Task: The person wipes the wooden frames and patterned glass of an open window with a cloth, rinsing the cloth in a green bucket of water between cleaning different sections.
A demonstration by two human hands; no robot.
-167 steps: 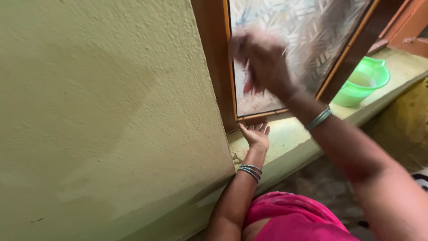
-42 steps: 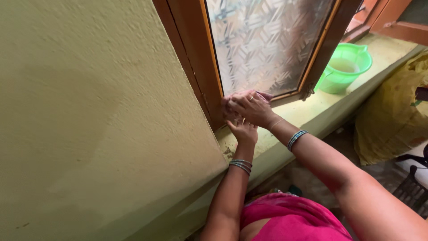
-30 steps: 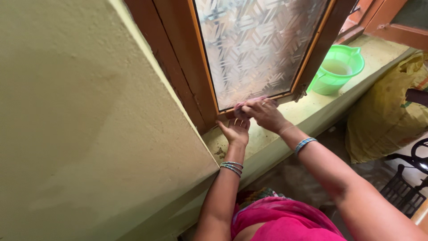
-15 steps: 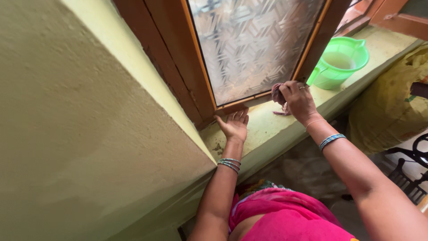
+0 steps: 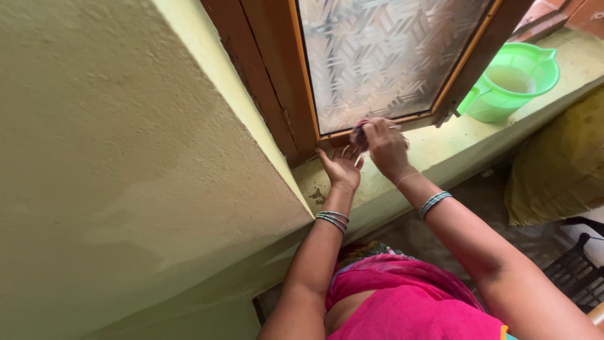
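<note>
— So, where are the two hands?

— Both are up at the bottom edge of the window shutter (image 5: 393, 56), the one with patterned frosted glass in a brown wooden frame. The right hand (image 5: 385, 146) is closed around a small bunched cloth (image 5: 360, 131), dark pink or maroon as far as I can tell, since only a bit of it pokes out past the fingers. It presses that cloth against the lower rail of the frame, near the left corner.

— And the left hand?

— The left hand (image 5: 341, 169) is open, palm turned up, fingers spread and pointing toward the frame. It sits just under the rail and just beside the right hand, on or barely above the sill (image 5: 440, 141); I cannot tell whether it touches the ledge.

— What is the sill like?

— Pale yellow-green, stained, with dark specks near the left wrist. It runs away to the right.

— Anything else on it?

— A green plastic mug (image 5: 513, 82) with a handle stands on the ledge well to the right of the hands, past the shutter's far corner. It holds cloudy liquid.

— And around that?

— A rough yellow-green wall (image 5: 126, 176) fills the left side. Both wrists wear thin bangles (image 5: 332, 220), and a pink garment (image 5: 415, 302) shows at the bottom. A yellowish sack (image 5: 560, 170) sits low on the right.
</note>
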